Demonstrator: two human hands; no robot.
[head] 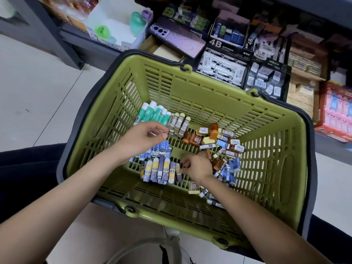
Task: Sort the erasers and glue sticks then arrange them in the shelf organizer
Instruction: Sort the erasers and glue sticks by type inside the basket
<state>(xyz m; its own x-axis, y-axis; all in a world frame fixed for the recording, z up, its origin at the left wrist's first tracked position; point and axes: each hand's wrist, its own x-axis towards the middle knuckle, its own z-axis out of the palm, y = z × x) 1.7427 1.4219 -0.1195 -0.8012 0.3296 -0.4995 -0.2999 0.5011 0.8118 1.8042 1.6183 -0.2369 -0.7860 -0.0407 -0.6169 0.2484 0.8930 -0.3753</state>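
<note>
A green plastic basket (pixel 209 96) holds sorted rows: green-and-white glue sticks (pixel 154 114), grey 2B erasers (pixel 180 122), blue erasers (pixel 162 149) and yellow-and-purple erasers (pixel 162 171). A loose heap of brown, blue and white erasers (pixel 222 149) lies to the right. My left hand (pixel 142 139) hovers over the blue row, its fingers curled near the 2B erasers; what it holds is unclear. My right hand (pixel 196 166) pinches a small dark eraser at the right end of the yellow-and-purple row.
The shelf organizer (pixel 245 60) behind the basket holds boxes of 4B erasers and other stationery. A phone (pixel 179 38) lies on a box there. A white open box (pixel 118 25) with green items stands at the back left. Tiled floor lies to the left.
</note>
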